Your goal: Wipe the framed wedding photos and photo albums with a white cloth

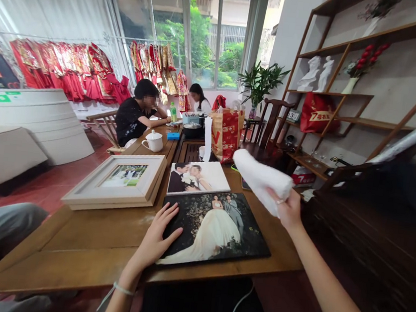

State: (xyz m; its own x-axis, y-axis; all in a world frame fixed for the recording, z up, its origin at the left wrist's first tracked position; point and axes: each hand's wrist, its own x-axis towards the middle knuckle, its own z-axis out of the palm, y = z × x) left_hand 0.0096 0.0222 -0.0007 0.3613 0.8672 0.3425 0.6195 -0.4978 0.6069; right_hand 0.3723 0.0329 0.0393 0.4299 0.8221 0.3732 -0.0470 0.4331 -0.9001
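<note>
A dark wedding photo panel (218, 227) lies flat on the wooden table (88, 247) in front of me. My left hand (157, 238) rests on its left edge with fingers spread flat. My right hand (287, 210) is raised above the panel's right side, fingers closed around a folded white cloth (260, 178). A lighter wedding photo print (197, 177) lies just behind the dark panel. To the left, stacked pale wooden picture frames (118, 181) sit on the table.
Two people sit at the table's far end near a white teapot (153, 141), a red gift bag (226, 133) and a tea tray. Dark wooden chairs and shelves (350, 97) stand on the right. Red garments (64, 67) hang at the back left.
</note>
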